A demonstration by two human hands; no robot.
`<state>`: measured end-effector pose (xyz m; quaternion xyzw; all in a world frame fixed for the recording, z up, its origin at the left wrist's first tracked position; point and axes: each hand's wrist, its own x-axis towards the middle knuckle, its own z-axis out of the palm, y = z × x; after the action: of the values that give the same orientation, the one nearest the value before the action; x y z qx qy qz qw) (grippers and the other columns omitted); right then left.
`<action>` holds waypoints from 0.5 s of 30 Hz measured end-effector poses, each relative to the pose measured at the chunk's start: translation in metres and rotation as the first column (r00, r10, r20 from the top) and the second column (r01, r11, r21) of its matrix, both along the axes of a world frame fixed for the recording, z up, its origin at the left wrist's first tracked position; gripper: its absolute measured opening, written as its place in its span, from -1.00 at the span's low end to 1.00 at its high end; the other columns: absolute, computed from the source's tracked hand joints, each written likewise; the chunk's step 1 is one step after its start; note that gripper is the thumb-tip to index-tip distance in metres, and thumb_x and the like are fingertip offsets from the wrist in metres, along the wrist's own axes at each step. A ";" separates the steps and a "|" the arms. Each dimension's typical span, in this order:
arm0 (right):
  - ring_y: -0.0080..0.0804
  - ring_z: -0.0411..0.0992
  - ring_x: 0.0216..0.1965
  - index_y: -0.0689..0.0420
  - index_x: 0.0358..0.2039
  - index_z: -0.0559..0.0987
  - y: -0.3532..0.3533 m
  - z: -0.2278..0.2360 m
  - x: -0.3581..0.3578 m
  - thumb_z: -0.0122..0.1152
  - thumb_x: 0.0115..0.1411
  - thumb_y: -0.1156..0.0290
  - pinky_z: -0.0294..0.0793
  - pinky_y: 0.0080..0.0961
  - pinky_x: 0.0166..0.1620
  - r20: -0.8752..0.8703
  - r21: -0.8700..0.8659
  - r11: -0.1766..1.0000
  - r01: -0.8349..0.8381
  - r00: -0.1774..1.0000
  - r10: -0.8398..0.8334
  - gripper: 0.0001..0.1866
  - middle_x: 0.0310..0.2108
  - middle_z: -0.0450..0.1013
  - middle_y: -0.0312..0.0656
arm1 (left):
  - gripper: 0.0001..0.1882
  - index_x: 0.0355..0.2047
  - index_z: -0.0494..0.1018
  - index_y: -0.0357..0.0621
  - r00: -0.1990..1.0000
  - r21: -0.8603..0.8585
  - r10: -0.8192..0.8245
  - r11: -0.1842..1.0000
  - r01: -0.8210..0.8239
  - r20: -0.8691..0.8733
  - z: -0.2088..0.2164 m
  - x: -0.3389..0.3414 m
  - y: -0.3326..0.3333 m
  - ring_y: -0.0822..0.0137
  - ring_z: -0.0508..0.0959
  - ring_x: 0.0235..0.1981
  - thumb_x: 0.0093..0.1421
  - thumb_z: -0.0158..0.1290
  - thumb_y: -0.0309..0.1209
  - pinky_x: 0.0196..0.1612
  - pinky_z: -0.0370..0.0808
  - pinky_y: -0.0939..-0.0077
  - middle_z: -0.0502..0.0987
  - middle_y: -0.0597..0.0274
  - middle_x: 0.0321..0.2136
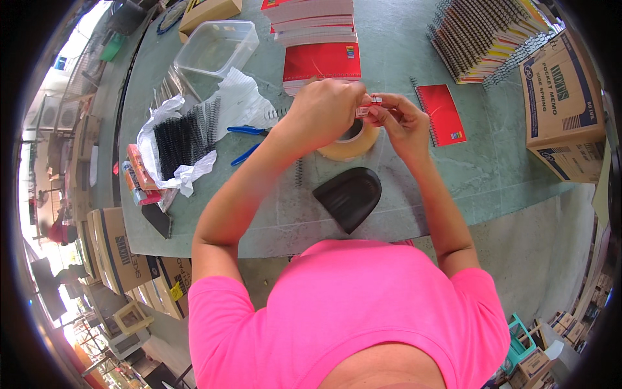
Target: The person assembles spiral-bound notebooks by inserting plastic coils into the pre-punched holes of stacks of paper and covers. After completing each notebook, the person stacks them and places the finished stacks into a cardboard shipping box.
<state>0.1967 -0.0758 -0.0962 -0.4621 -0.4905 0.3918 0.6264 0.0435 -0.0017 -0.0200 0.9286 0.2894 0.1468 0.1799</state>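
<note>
Over a roll of clear yellowish tape [350,150], my left hand [322,111] and my right hand [403,123] meet with fingertips closed. Between them they pinch a small red-and-white piece [364,111], too small to make out further. Just beyond my left hand stands a stack of red notebooks [322,61]. A single red spiral notebook [442,115] lies to the right of my right hand. Left of my left forearm are blue-handled pliers [245,154], partly hidden by the arm. Nearer me on the table rests a black rounded, wedge-shaped object [350,198].
Black binding coils [184,144] lie in crumpled white paper at left, beside colourful packets [140,175]. Behind them sits a clear plastic container [223,48]. At far right are piled spiral-bound notebooks [483,39] and a cardboard box [564,97] at the table's edge.
</note>
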 end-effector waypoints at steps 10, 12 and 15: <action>-0.59 0.51 -0.39 0.34 -0.23 0.50 0.002 -0.003 -0.004 0.16 0.09 0.61 0.51 -0.69 -0.32 -0.015 -0.011 0.992 0.123 0.992 -0.123 -0.80 -0.39 0.54 -0.16 | -0.79 -0.28 0.40 -0.24 0.992 0.169 -0.008 0.986 -0.013 0.126 0.001 0.004 -0.005 0.03 0.45 -0.27 0.04 0.02 -0.47 -0.26 0.39 0.24 0.44 0.00 -0.35; -0.58 0.51 -0.40 0.34 -0.25 0.50 0.003 -0.007 0.001 0.17 0.08 0.60 0.51 -0.70 -0.32 -0.025 -0.035 0.996 0.083 0.996 -0.084 -0.80 -0.41 0.54 -0.16 | -0.75 -0.25 0.40 -0.25 0.996 0.160 -0.047 0.986 0.034 0.075 0.001 0.002 0.002 0.03 0.45 -0.28 0.02 0.03 -0.47 -0.24 0.40 0.25 0.44 0.01 -0.35; -0.60 0.51 -0.42 0.35 -0.27 0.52 0.002 -0.003 -0.002 0.21 0.07 0.56 0.50 -0.71 -0.34 -0.112 -0.034 0.998 0.061 0.992 -0.065 -0.80 -0.45 0.54 -0.17 | -0.73 -0.24 0.41 -0.27 0.982 0.134 -0.097 0.988 0.076 0.163 -0.004 0.003 0.005 0.03 0.46 -0.30 0.00 0.04 -0.48 -0.22 0.40 0.25 0.45 0.01 -0.39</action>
<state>0.1946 -0.0737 -0.0988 -0.4638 -0.4335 0.4047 0.6582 0.0469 0.0034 -0.0238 0.9341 0.2224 0.2351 0.1504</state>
